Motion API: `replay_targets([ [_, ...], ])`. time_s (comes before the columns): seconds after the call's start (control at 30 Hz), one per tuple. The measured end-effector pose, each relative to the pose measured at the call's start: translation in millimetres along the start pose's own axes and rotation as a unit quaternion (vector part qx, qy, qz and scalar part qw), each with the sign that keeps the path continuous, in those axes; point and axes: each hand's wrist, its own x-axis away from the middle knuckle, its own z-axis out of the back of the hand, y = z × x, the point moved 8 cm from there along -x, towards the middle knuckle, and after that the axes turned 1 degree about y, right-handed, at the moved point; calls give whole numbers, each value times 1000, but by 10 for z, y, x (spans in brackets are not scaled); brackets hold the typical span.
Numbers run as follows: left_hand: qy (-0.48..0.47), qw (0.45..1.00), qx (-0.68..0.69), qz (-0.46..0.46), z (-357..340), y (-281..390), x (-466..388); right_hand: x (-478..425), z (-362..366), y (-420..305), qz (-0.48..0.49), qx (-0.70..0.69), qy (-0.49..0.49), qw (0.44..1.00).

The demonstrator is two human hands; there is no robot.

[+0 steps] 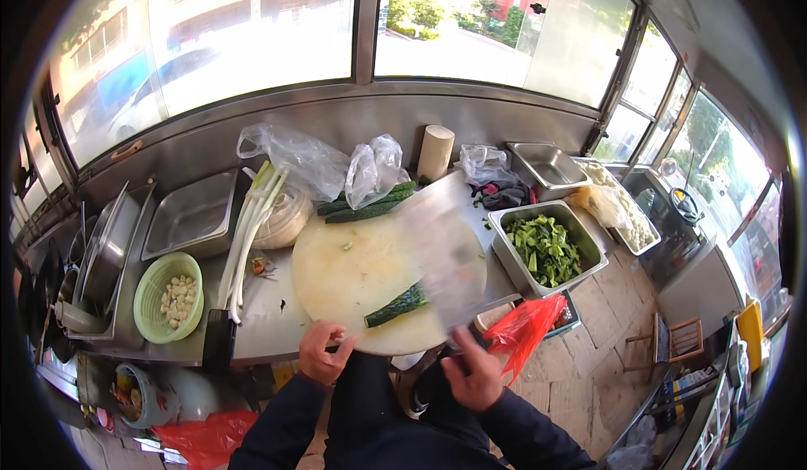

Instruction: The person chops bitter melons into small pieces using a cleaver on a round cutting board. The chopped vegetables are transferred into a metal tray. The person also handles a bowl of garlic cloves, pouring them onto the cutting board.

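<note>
A round cutting board [340, 281] lies at the counter's front edge. On it rests a piece of dark green cucumber [394, 306], its right end behind a motion-blurred cleaver blade [451, 249]. My right hand [474, 369] is at the blade's near end, closed around the handle, which is mostly hidden. At the board's near left edge is my left hand [326, 351], fingers curled and thumb apart, with nothing seen in it. Whole cucumbers [372, 208] lie at the board's far edge, partly under a clear plastic bag [373, 170].
Left stand a green colander [142, 306] of garlic cloves, scallions [243, 249] and an empty steel pan [189, 211]. Right are a steel pan [504, 243] of chopped greens and a tray [649, 240] of white food. A red bag [526, 328] hangs near my right hand.
</note>
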Motion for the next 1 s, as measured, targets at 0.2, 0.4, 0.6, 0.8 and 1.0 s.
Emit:
replay_targets([
  [0.2,24,999,-19,-21,244,86,206,200,-607,568,-49,169,-305,936],
  [0.4,28,999,15,15,382,-8,379,-44,-252,-25,-2,21,-65,998],
  [0.6,52,998,44,6,428,16,402,464,-699,451,-80,165,-308,933],
  [0.8,20,999,31,-40,386,247,215,184,-465,276,-68,14,-188,980],
  [1.0,-88,994,-40,-50,6,395,-296,109,146,132,-291,-353,-75,886],
])
